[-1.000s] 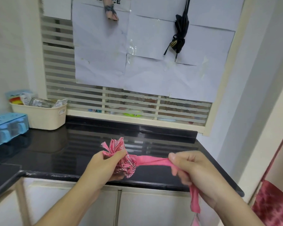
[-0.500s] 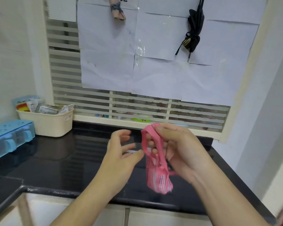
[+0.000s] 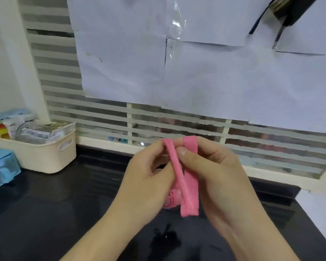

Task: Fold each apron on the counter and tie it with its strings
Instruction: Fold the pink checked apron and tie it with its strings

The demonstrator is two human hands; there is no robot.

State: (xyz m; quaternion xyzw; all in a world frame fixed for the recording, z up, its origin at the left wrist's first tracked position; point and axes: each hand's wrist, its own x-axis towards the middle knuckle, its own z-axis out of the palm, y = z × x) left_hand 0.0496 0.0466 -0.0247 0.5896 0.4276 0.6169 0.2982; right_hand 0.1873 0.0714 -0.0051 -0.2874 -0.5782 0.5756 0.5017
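Observation:
I hold a small pink apron bundle above the black counter (image 3: 64,213). Its pink strap (image 3: 189,189) runs up and over in a loop between my hands. My left hand (image 3: 147,181) pinches the left strand of the loop near its top. My right hand (image 3: 215,176) pinches the right strand, thumb in front and fingers behind. A bit of the patterned pink apron fabric (image 3: 170,201) shows below, mostly hidden behind my left hand and the strap.
A cream basket (image 3: 45,157) with packets stands at the back left of the counter, with a light blue box (image 3: 0,166) beside it at the left edge. Behind the counter is a louvred window covered with white paper sheets (image 3: 196,72).
My left hand let go of the bundle, then came back and took hold of the strap loop. Both hands rose, and the strap now stands upright between them.

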